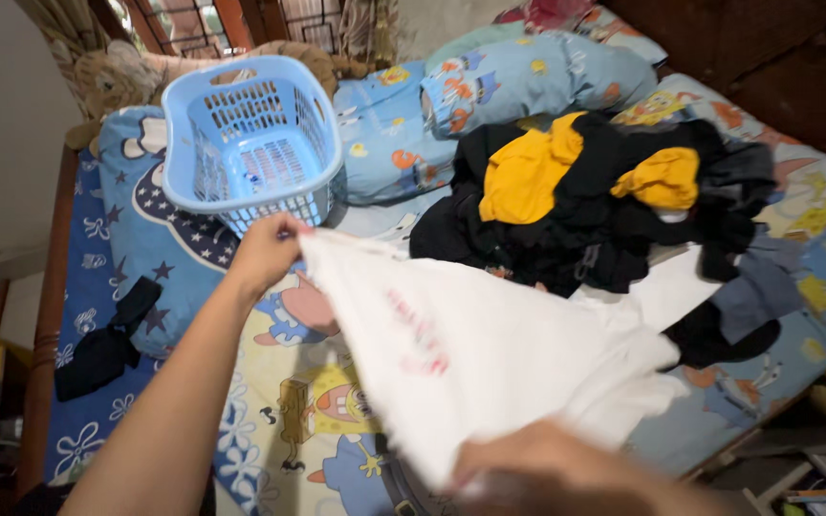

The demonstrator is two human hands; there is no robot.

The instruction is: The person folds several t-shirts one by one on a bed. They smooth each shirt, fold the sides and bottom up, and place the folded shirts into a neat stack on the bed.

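Both hands grip a white shirt (489, 354) stretched above the bed (279, 401): left hand (265, 250) just below the basket (250, 143), right hand (537, 468) nearer the camera; its length slants from basket toward the camera.

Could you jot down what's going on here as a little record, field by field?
Setting: a bed with a cartoon-print sheet
Left hand: pinching one edge of a white garment with red print
Right hand: blurred, gripping the garment's lower edge
Garment state: lifted and stretched between both hands above the bed
Basket: light blue laundry basket, lying near the pillows
Clothes pile: black and yellow clothes heaped on the right
Other: dark cloth at the bed's left edge
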